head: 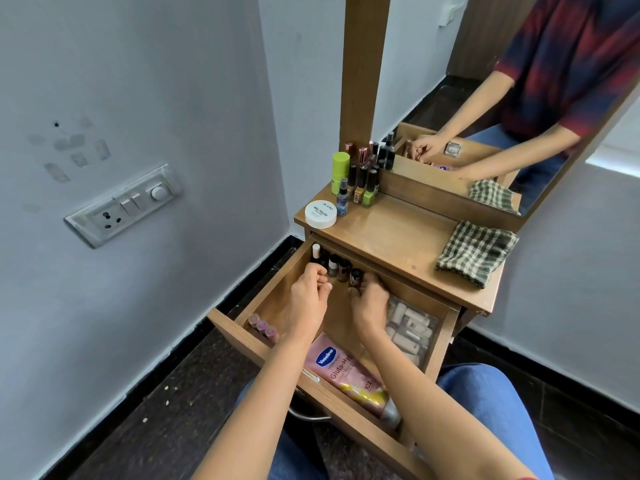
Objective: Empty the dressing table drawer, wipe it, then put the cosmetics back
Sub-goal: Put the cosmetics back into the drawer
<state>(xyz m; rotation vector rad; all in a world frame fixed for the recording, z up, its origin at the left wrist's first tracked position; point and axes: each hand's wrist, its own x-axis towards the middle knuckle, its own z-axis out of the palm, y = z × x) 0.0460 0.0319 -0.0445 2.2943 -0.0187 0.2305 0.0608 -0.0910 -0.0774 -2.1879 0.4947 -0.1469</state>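
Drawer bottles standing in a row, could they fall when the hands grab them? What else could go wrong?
1. The nail polish bottles stand upright and close together at the back of the drawer. The left hand and right hand are right beside them, so one nudge might topple several.
2. The bottle cluster on the tabletop looks crowded, so adding more there could knock one over.

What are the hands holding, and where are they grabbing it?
The right hand seems to pinch a small dark bottle low down. Whether the left hand holds anything cannot be told.
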